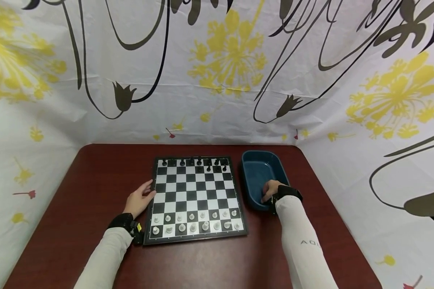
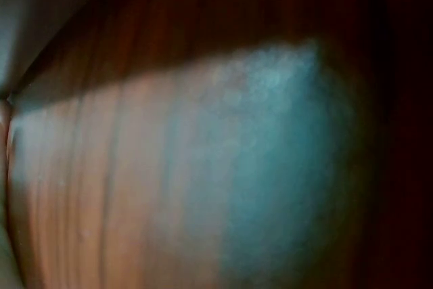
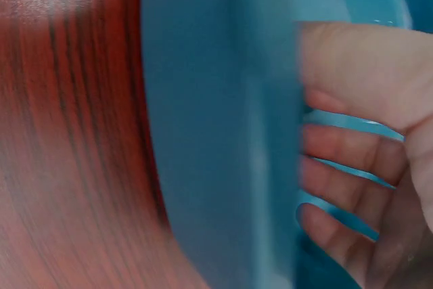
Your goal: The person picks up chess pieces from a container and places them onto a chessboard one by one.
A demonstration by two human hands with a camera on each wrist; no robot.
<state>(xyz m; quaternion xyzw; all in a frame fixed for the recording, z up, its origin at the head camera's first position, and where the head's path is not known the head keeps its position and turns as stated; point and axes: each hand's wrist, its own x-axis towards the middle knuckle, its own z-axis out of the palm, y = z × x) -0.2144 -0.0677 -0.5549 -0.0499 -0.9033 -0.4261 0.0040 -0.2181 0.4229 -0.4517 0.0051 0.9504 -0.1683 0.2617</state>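
A black-and-white chessboard [image 1: 191, 186] lies on the table, with two rows of white chess pieces [image 1: 193, 227] along its near side. Several black chess pieces [image 1: 199, 161] stand at the far side, mostly in the back row. My left hand [image 1: 139, 200] rests by the board's left edge, fingers relaxed and fingertips right at the frame. My right hand [image 1: 271, 189] reaches down into the near end of a blue plastic tub [image 1: 254, 176]. In the right wrist view its fingers [image 3: 345, 182] bend inward behind the tub's wall; I cannot tell whether they hold anything, as the fingertips are hidden.
The dark red wooden table [image 1: 217, 265] carries the board in the middle and the tub close to its right. A white patterned cloth [image 1: 217, 116] hangs behind and at both sides. The left wrist view shows blurred wood grain.
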